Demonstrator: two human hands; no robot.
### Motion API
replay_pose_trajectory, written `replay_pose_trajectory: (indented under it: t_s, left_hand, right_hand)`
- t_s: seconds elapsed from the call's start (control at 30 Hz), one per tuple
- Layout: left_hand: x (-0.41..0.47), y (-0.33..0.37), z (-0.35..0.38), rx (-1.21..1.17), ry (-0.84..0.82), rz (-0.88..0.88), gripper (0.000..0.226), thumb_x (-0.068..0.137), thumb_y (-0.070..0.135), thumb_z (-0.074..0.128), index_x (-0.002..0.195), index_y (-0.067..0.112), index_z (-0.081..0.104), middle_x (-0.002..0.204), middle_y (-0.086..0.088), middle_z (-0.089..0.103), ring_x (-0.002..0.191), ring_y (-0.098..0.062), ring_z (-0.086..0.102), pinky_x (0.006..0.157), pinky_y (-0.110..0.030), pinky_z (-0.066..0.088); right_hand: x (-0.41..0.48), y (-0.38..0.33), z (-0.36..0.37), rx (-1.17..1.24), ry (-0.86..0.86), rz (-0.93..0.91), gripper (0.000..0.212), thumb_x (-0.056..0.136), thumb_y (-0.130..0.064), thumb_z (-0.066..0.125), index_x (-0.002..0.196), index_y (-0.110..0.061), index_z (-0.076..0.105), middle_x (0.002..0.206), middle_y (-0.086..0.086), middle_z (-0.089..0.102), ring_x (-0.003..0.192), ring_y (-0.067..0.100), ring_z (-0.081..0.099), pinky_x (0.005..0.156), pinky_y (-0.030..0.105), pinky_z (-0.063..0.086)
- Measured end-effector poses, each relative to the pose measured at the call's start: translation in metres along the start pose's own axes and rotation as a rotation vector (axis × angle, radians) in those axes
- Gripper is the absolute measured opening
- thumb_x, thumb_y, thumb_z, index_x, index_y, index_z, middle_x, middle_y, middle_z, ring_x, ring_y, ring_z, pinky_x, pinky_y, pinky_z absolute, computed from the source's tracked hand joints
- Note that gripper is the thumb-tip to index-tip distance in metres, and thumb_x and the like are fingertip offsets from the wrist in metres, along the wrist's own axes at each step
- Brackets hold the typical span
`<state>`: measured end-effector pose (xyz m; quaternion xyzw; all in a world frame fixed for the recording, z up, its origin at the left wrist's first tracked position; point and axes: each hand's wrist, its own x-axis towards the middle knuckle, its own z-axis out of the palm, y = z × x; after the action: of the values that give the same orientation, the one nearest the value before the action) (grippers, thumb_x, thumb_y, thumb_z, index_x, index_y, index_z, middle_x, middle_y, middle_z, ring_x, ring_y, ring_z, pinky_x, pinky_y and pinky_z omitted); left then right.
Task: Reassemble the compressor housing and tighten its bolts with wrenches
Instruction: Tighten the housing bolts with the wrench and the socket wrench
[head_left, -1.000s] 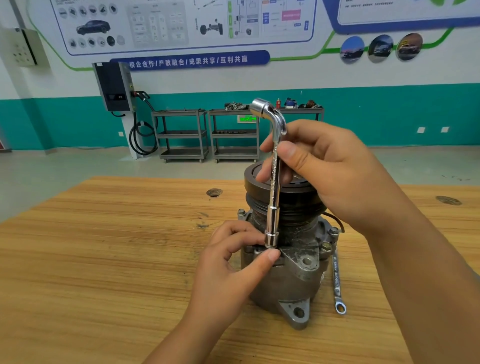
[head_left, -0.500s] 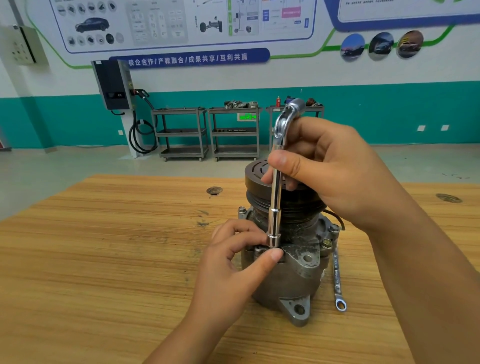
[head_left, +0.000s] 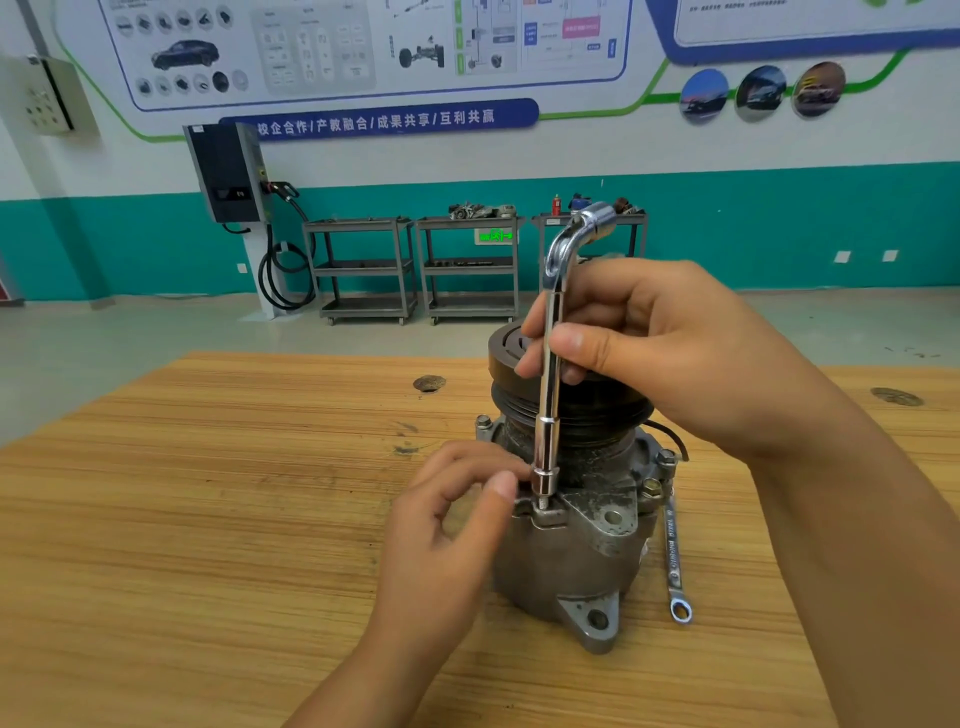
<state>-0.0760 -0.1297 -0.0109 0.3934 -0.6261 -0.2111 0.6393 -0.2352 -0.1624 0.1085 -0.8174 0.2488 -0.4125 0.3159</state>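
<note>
1. Now one compressor (head_left: 566, 545) stands up straight on the wooden worktop (head_left: 208, 519). Its black wheel (head_left: 597, 410) is on top and its grey metal body is below.
2. Two wrenches can be seen. One is a shiny bent wrench (head_left: 549, 395) that stands straight up at the front of the compressor. The other is a flat wrench (head_left: 672, 561) that lies on the worktop just to the right of the compressor, and no hand touches it.
3. The low end of the bent wrench sits over one bolt (head_left: 543, 503) on the front edge of the compressor. A bit of the bolt's thread shows under the wrench.
4. Three more bolt heads show on the rim of the compressor: one on its left side (head_left: 483, 421) and two close together on its right side (head_left: 666, 457).
5. The right hand (head_left: 670, 358) is up beside the compressor's black wheel. Its thumb and fingers pinch the long part of the bent wrench.
6. The left hand (head_left: 452, 525) is at the front left of the compressor. Its fingers are curled, and the thumb and first finger pinch the low end of the bent wrench.
7. Far behind the compressor, three grey carts (head_left: 363, 270) stand in a row by the green wall, with one dark box (head_left: 228, 171) to their left.
</note>
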Motion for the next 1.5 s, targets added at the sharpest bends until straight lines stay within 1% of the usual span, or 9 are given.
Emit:
replay_pose_trajectory:
  t_s: [0.23, 0.57, 0.73, 0.9, 1.03, 1.1, 1.17, 1.33, 1.5]
  left_hand:
    - [0.048, 0.040, -0.009, -0.079, 0.180, 0.175, 0.010, 0.086, 0.030, 0.055, 0.089, 0.028, 0.064, 0.084, 0.017, 0.068, 0.081, 0.004, 0.061, 0.071, -0.009, 0.045]
    - [0.097, 0.077, 0.015, -0.246, -0.211, 0.280, 0.014, 0.072, 0.024, 0.068, 0.083, 0.017, 0.065, 0.079, 0.006, 0.065, 0.076, -0.009, 0.062, 0.071, -0.026, 0.052]
    - [0.103, 0.064, 0.014, -0.399, -0.319, 0.247, 0.011, 0.077, 0.015, 0.063, 0.080, 0.018, 0.073, 0.079, 0.009, 0.070, 0.078, -0.008, 0.066, 0.071, -0.021, 0.052]
    - [0.103, 0.064, 0.011, -0.272, -0.384, 0.204, 0.027, 0.089, 0.019, 0.056, 0.114, 0.017, 0.066, 0.094, 0.010, 0.072, 0.096, -0.009, 0.067, 0.082, -0.023, 0.052]
    - [0.101, 0.062, 0.013, -0.230, -0.383, 0.170, 0.025, 0.089, 0.021, 0.055, 0.107, 0.027, 0.072, 0.095, -0.012, 0.070, 0.087, -0.028, 0.061, 0.079, -0.059, 0.047]
    - [0.101, 0.061, 0.011, -0.217, -0.393, 0.174, 0.020, 0.091, 0.028, 0.056, 0.102, 0.031, 0.073, 0.081, -0.021, 0.064, 0.065, -0.032, 0.057, 0.060, -0.048, 0.050]
    - [0.101, 0.060, 0.008, -0.200, -0.405, 0.180, 0.022, 0.091, 0.034, 0.052, 0.102, 0.033, 0.072, 0.061, -0.019, 0.051, 0.046, -0.015, 0.044, 0.043, -0.026, 0.036]
    - [0.102, 0.060, 0.008, -0.177, -0.450, 0.197, 0.026, 0.094, 0.032, 0.045, 0.107, 0.032, 0.067, 0.063, -0.021, 0.058, 0.044, -0.005, 0.044, 0.045, -0.014, 0.035]
    - [0.099, 0.060, 0.010, -0.174, -0.434, 0.200, 0.029, 0.096, 0.028, 0.041, 0.113, 0.026, 0.064, 0.060, 0.013, 0.059, 0.049, -0.004, 0.048, 0.046, -0.013, 0.036]
  right_hand:
    - [0.001, 0.005, -0.002, 0.015, 0.024, -0.004, 0.010, 0.087, -0.008, 0.063, 0.087, -0.017, 0.064, 0.080, -0.003, 0.074, 0.080, 0.013, 0.071, 0.076, 0.023, 0.056]
    - [0.002, 0.003, 0.002, -0.040, 0.104, -0.011, 0.029, 0.077, -0.020, 0.072, 0.101, -0.005, 0.066, 0.090, 0.011, 0.071, 0.085, 0.025, 0.069, 0.080, 0.050, 0.052]
    - [0.004, 0.005, 0.002, -0.055, 0.098, -0.016, 0.018, 0.074, -0.021, 0.073, 0.090, -0.015, 0.067, 0.081, 0.003, 0.071, 0.078, 0.021, 0.068, 0.076, 0.043, 0.053]
    - [0.005, 0.008, -0.002, 0.004, 0.075, -0.011, 0.023, 0.072, -0.020, 0.072, 0.094, -0.014, 0.067, 0.089, 0.009, 0.070, 0.083, 0.024, 0.068, 0.077, 0.037, 0.055]
    - [0.003, 0.007, -0.003, 0.049, 0.013, -0.017, 0.021, 0.077, -0.015, 0.065, 0.094, -0.026, 0.065, 0.095, -0.001, 0.072, 0.088, 0.011, 0.070, 0.079, 0.023, 0.055]
    - [0.001, 0.005, -0.004, 0.072, -0.042, 0.001, 0.021, 0.080, -0.012, 0.059, 0.097, -0.023, 0.063, 0.096, 0.000, 0.072, 0.091, 0.011, 0.069, 0.080, 0.022, 0.053]
    - [0.000, 0.005, -0.006, 0.087, -0.075, 0.016, 0.019, 0.083, -0.009, 0.056, 0.098, -0.016, 0.063, 0.094, 0.006, 0.072, 0.091, 0.013, 0.069, 0.082, 0.026, 0.054]
    - [0.000, 0.006, -0.008, 0.114, -0.050, 0.038, 0.018, 0.081, -0.009, 0.059, 0.098, -0.008, 0.064, 0.081, 0.001, 0.073, 0.081, 0.012, 0.069, 0.073, 0.023, 0.054]
    - [0.000, 0.004, -0.006, 0.096, -0.006, 0.035, 0.015, 0.076, -0.011, 0.065, 0.090, -0.016, 0.067, 0.078, -0.002, 0.074, 0.075, 0.008, 0.069, 0.068, 0.019, 0.053]
